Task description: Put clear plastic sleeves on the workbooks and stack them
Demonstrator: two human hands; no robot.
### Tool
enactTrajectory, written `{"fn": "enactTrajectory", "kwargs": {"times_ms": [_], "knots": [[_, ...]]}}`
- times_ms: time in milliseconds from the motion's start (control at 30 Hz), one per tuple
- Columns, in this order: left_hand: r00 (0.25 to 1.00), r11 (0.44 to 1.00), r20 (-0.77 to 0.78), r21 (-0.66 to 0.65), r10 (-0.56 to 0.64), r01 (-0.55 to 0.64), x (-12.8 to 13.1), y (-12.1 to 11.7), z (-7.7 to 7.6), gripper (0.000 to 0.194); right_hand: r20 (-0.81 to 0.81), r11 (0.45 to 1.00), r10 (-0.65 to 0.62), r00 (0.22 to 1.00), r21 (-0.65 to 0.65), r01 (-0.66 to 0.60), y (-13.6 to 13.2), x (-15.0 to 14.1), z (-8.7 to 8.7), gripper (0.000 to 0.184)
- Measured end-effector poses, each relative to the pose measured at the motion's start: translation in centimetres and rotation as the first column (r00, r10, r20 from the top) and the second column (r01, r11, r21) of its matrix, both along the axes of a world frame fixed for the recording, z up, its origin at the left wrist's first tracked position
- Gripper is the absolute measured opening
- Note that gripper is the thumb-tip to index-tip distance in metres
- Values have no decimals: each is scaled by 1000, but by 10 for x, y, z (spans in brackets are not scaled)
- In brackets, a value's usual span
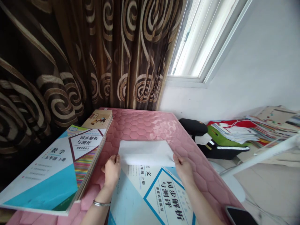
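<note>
A blue and white workbook (131, 200) with Chinese print lies in front of me, its text running sideways. Across its far end is a blank white sheet of paper (145, 151); I cannot tell whether it is loose or a folded part of the book. My left hand (112, 170) pinches the sheet's left edge between thumb and fingers, a silver bracelet on the wrist. At the right edge, my right hand (184, 168) pinches the same sheet. Both hands are closed, level with each other.
A stack of workbooks (58, 165) stands left on the pink quilted tabletop (138, 123), with a tan booklet (99, 118) behind it. A phone (239, 215) lies front right. Patterned curtains (105, 53), a window, a white lamp arm (262, 156) and piled papers (234, 131) surround the table.
</note>
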State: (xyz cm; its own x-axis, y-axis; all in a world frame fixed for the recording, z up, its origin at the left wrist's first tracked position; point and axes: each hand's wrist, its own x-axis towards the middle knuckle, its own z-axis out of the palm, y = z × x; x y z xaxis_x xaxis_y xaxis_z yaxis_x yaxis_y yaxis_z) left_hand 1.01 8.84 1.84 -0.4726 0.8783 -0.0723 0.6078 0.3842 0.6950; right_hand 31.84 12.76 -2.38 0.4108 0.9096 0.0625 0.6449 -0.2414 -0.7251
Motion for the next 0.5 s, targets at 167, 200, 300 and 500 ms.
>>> {"fn": "enactTrajectory", "kwargs": {"times_ms": [167,200,300,500], "knots": [[996,999,-87,-45,2,-6,3,5,-2,31,121,999,-17,993,-43,23,2,-4,1,46],[995,999,-100,-50,0,-5,4,5,-3,31,138,998,-23,990,-49,30,2,-5,1,46],[995,999,-97,-41,-6,2,3,6,-5,31,145,998,-24,989,-46,31,1,-5,2,47],[999,1000,-52,4,2,-2,0,5,-6,33,-30,999,10,999,42,-9,-4,1,1,47]]}}
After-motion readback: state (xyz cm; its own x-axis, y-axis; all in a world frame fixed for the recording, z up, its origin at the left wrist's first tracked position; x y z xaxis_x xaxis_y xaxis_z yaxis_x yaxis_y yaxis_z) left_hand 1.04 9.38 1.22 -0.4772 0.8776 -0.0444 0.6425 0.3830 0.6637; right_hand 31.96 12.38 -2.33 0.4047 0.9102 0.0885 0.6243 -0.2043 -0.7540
